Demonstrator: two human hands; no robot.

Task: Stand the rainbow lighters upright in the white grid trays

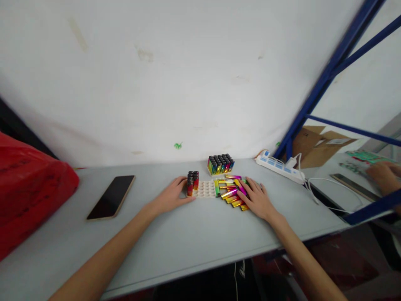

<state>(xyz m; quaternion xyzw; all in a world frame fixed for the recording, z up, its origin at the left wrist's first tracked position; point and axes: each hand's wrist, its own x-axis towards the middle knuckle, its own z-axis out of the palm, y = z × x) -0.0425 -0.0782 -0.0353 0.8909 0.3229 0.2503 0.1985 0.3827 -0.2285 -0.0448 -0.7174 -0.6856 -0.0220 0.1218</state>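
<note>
A red bag [28, 188] fills the bench's left edge, and an open cardboard box [316, 146] sits past its far right corner. Near the far edge, a full tray [220, 164] holds upright lighters packed tight. Just in front, a white tray [206, 189] carries a few upright lighters [192, 182] at its left end, the other holes bare. The left hand [171, 195] lies against that end, fingers loosely open and holding nothing. The right hand [255, 198] rests flat, fingers spread, on loose rainbow lighters [230, 190] beside the tray. The grey bench [188, 238] meets a white wall [188, 75]. A blue rack frame [328, 71] rises on the right, with a power strip [278, 167] by it, a phone [111, 196] to the left, and a co-worker's hand [382, 175] beyond.
</note>
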